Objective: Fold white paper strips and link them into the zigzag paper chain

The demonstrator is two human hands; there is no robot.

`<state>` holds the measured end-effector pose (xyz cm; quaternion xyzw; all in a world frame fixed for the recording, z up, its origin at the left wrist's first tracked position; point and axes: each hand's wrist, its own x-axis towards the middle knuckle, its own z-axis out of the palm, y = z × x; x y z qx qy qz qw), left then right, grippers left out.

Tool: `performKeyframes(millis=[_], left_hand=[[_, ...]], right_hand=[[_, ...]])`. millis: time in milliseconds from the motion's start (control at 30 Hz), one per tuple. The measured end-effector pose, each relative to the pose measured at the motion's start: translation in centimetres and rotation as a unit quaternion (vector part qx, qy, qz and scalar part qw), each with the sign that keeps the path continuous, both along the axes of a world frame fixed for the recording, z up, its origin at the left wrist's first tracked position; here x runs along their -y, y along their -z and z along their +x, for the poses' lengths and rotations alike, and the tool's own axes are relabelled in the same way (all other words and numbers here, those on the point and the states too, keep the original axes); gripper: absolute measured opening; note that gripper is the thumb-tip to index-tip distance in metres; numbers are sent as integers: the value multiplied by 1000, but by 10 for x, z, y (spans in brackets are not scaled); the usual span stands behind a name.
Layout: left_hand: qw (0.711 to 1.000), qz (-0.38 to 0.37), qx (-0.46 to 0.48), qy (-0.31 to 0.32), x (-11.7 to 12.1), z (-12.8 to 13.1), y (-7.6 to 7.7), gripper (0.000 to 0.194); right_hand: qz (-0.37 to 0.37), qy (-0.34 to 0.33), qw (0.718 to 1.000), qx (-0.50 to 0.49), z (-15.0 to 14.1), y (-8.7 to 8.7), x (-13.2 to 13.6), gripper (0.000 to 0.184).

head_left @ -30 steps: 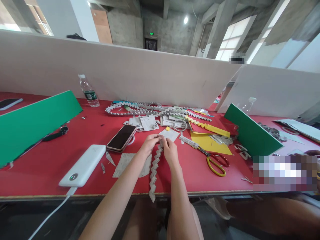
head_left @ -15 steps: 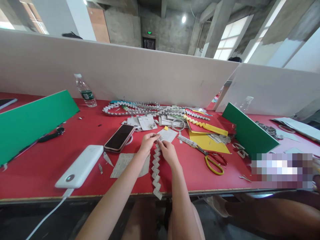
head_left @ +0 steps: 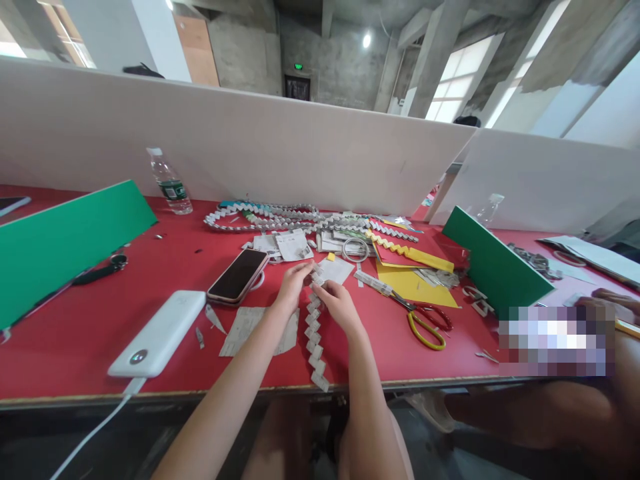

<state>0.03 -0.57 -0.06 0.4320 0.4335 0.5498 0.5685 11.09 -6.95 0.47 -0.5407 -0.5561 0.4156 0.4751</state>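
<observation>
A zigzag folded-paper chain (head_left: 313,333) runs from my fingers down toward the table's front edge. My left hand (head_left: 295,283) pinches its upper end from the left. On the right side of the chain, my right hand (head_left: 336,299) grips it just below, thumb and fingers closed on the paper. Small folds between the fingertips are partly hidden. Left of the chain, a printed paper sheet (head_left: 245,330) lies partly under my left forearm. Just beyond my hands are a whitish paper piece (head_left: 340,270) and a small yellow piece (head_left: 331,257).
Scissors (head_left: 425,327) lie to the right beside yellow paper (head_left: 415,287). A phone (head_left: 237,277) and a white power bank (head_left: 157,333) with a cable are on the left. More paper chains (head_left: 280,223) pile up behind. Green dividers (head_left: 495,263) stand either side; a co-worker's hand (head_left: 605,303) is far right.
My hands have parted slightly at the chain's top, showing more of its upper end. The chain's lower tip has swung a little right and up. A co-worker's hand has appeared at far right.
</observation>
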Motion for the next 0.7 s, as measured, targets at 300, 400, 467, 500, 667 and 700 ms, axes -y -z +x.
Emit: performKeyframes(millis=[300,400,467,500,667,700], left_hand=[[800,224,-554,55,11,6,20,38],[761,229,-600,85,12,8,24,42],[752,228,-614,83,11,8,23,45],[748,227,-618,83,11,8,22,47],[744,224,-625,78,14,11,15,59],[745,224,-624,73,15,13,14,58]], right_hand=[[-44,250,961,109,34,16,-4,35],[-46,253,958,130,47,15,-2,38],[-48,252,957,133,54,14,0,40],[-48,252,957,134,58,14,1,41],[-41,260,958,114,75,21,1,41],[-43,260,959,100,78,23,1,40]])
